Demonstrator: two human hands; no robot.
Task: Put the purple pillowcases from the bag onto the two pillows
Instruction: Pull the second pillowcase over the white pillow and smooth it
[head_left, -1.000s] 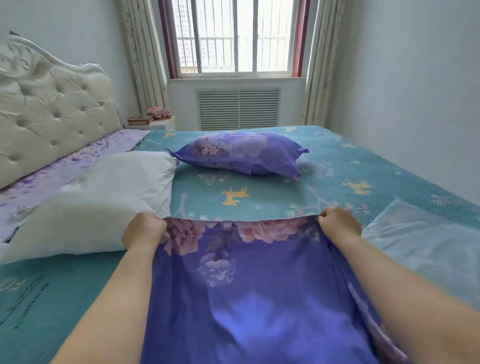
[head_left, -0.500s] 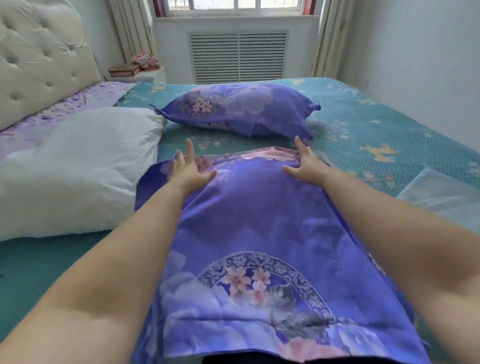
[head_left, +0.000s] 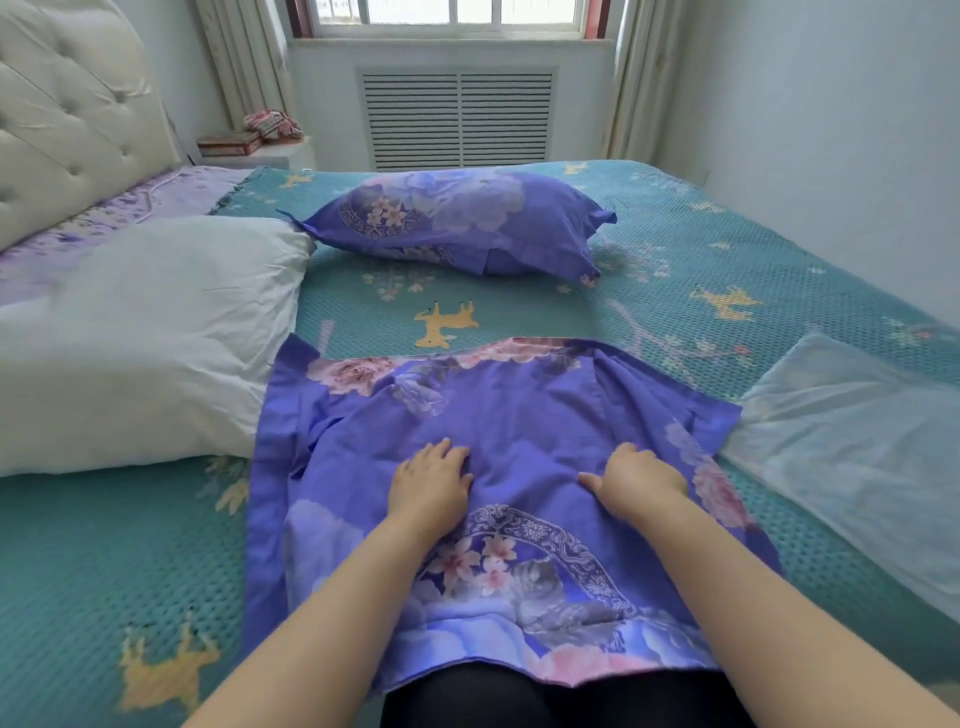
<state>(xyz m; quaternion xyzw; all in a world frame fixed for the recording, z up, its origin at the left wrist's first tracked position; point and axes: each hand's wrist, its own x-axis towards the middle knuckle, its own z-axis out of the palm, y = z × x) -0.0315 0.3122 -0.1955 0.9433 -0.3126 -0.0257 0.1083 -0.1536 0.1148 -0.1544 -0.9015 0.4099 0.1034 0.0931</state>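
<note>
We've got left hand (head_left: 431, 480) flat and right hand (head_left: 636, 478) loosely curled, gripping nothing, on the flat purple floral cotton pillowcase (head_left: 519, 415); risk: its opening isn't visible, so the bare white fabric pillow (head_left: 145, 332) may meet a closed end

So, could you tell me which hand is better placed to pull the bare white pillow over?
The left hand, probably. The white pillow lies on its side, beside the flat pillowcase; the right hand would have to cross over.

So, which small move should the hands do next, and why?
Probably find the opening of the flat pillowcase under both hands, left hand and right hand, then draw in the bare white pillow; the other pillow is already covered.
</note>
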